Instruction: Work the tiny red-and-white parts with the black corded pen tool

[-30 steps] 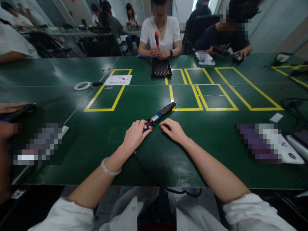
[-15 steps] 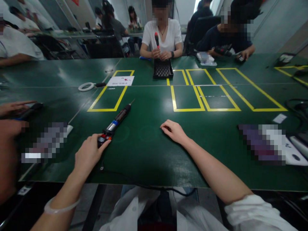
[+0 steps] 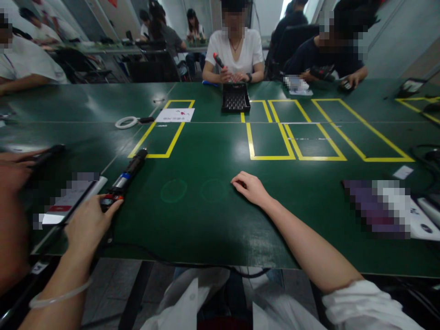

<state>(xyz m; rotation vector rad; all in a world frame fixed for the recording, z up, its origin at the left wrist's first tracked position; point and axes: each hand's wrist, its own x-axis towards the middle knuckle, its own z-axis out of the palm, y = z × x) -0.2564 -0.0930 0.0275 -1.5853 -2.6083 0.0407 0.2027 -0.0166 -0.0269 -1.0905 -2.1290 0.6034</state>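
Note:
My left hand (image 3: 88, 224) is closed around the rear end of an electric screwdriver (image 3: 125, 178) at the left of the green table. The tool has a dark front, a silver section with a blue band, and red-orange parts near my thumb. It points away from me, with its front by the corner of a yellow tape rectangle. My fingers partly hide its back end. My right hand (image 3: 252, 189) rests on the tabletop right of centre, fingers curled in, with nothing seen in them. Left of it, two faint circles are marked on the table.
A black tray (image 3: 235, 106) lies before a person opposite, who holds a red-and-black screwdriver (image 3: 220, 62). Yellow tape (image 3: 251, 142) outlines rectangles. A white paper (image 3: 175, 115), a white cable coil (image 3: 126, 123) and blurred-out items lie about. A co-worker's arm is at the left.
My left hand has moved left with the electric screwdriver, from near the table's middle toward the left tape rectangle. My right hand has stayed in place. The view has shifted slightly.

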